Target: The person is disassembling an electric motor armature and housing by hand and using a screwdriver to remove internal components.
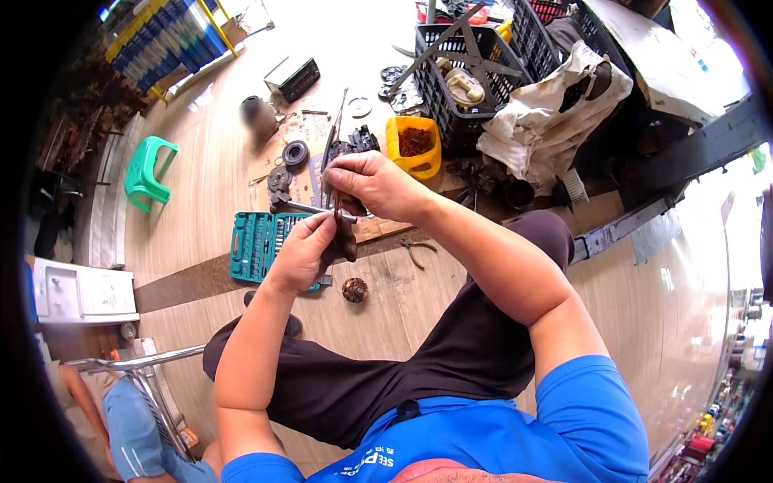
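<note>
My left hand point(304, 251) is closed, thumb and fingers pinching a dark brown, dirty-looking part point(345, 241) that hangs beside the palm. Just above it, my right hand point(377, 187) is closed too, its fingertips pinched close to the upper end of that part. What sits between the right fingertips is too small to name. A long thin dark rod point(331, 138) runs upward past the right fingertips; whether it is held or lies behind, I cannot tell. On the floor below the hands sits a round copper-wound motor armature point(354, 290).
A teal socket set case point(251, 248) lies unfolded by my left hand. Pliers point(416, 252) rest on the floor. Beyond stand a yellow tub point(436, 150) of rusty-brown bits and a black crate point(463, 125). A green stool point(150, 173) stands left; a seated person point(137, 427) is lower left.
</note>
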`<state>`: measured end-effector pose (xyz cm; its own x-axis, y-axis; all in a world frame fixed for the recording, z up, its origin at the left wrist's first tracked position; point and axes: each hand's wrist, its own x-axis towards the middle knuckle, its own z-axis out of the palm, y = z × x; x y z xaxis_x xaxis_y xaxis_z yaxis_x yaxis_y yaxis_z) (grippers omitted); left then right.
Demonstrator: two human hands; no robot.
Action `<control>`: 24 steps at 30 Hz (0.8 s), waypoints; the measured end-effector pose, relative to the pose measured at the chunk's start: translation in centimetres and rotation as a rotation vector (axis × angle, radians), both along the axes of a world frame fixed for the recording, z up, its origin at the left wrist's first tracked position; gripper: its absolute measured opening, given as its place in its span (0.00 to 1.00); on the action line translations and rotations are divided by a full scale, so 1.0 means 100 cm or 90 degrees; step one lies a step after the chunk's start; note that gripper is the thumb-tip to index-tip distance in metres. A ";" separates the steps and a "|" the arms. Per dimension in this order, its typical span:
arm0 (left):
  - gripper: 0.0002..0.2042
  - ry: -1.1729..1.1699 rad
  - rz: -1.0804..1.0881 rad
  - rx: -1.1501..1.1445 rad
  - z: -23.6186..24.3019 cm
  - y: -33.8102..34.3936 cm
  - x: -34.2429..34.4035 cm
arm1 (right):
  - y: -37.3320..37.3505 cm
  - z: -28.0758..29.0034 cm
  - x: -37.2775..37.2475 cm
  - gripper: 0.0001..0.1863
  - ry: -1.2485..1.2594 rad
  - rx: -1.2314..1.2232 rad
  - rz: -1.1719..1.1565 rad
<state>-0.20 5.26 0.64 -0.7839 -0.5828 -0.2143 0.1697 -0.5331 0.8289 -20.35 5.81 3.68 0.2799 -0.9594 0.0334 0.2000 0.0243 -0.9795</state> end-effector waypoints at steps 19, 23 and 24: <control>0.14 -0.369 0.196 -0.451 -0.010 0.003 -0.010 | -0.003 -0.017 0.016 0.12 0.086 0.020 -0.107; 0.12 -0.415 0.269 -0.608 -0.004 0.011 -0.021 | 0.001 -0.018 0.022 0.11 0.069 0.003 -0.157; 0.12 -0.411 0.273 -0.618 -0.007 0.009 -0.022 | -0.001 -0.023 0.021 0.11 0.074 0.021 -0.153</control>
